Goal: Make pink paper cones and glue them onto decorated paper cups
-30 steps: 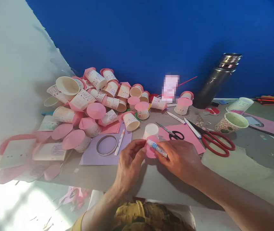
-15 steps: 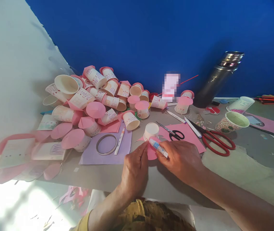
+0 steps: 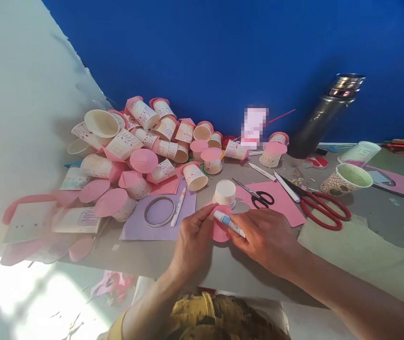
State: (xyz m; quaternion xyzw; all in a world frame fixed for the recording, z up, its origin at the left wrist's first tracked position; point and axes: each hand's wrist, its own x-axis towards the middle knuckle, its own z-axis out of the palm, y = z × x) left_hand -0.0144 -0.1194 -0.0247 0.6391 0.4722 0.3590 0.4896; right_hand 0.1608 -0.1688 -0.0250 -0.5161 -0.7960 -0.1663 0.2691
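Observation:
Held in my right hand (image 3: 263, 238) is a white and blue glue stick (image 3: 233, 225), its tip against a round pink paper piece (image 3: 220, 232). My left hand (image 3: 195, 236) pinches that paper at its left edge, fingers closed. Just behind the paper stands an upside-down white paper cup (image 3: 225, 192). Black-handled scissors (image 3: 258, 196) lie on a pink paper sheet (image 3: 287, 208) to the right of the cup.
Many decorated cups with pink paper tops (image 3: 143, 161) are heaped at the left. A tape roll (image 3: 159, 211) and a marker (image 3: 178, 208) rest on purple paper (image 3: 134, 231). Red-handled scissors (image 3: 324, 210), a patterned cup (image 3: 345, 180) and a dark flask (image 3: 324, 118) stand or lie right.
The glue stick has moved slightly left across the pink paper. My left hand has shifted a little, and more of the paper shows. The whole view has moved slightly.

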